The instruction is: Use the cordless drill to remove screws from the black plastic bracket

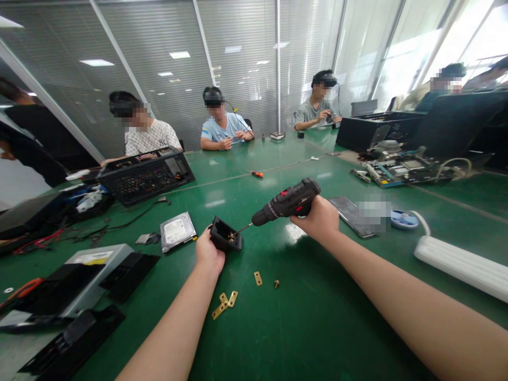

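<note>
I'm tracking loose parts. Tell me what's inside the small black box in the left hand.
Inside the small black box, a brass-coloured fitting shows, with the bit of the drill from the right hand on it. The left hand and the box walls hide the rest.

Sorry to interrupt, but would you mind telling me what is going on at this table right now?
A person at a green table holds a small black box in the left hand and a cordless screwdriver in the right hand, its bit pointing into the box's open side. Brass strips and a small screw lie loose just in front. A hard drive sits to the left. Other people sit across the table, handling small things of their own.
</note>
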Demonstrator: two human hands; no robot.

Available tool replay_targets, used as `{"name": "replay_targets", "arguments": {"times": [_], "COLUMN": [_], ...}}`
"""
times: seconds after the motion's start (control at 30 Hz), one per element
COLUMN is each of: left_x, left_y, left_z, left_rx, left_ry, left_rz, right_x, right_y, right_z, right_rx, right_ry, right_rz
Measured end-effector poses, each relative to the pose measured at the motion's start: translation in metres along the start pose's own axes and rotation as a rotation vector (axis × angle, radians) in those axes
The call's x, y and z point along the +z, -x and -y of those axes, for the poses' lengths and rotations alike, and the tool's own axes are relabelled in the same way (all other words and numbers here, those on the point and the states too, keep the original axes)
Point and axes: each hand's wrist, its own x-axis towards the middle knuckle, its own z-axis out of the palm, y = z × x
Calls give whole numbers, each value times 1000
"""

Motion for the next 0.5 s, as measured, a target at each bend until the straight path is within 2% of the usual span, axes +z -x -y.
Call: {"name": "replay_targets", "arguments": {"times": [0.5], "left_x": [0], "left_y": [1], "left_z": [0], "left_rx": [-28], "left_ry": [-6], "left_rz": [7], "right_x": [4], "right_y": [1], "right_z": [-4], "right_rx": [-1], "right_ry": [-8], "right_rz": [-12]}}
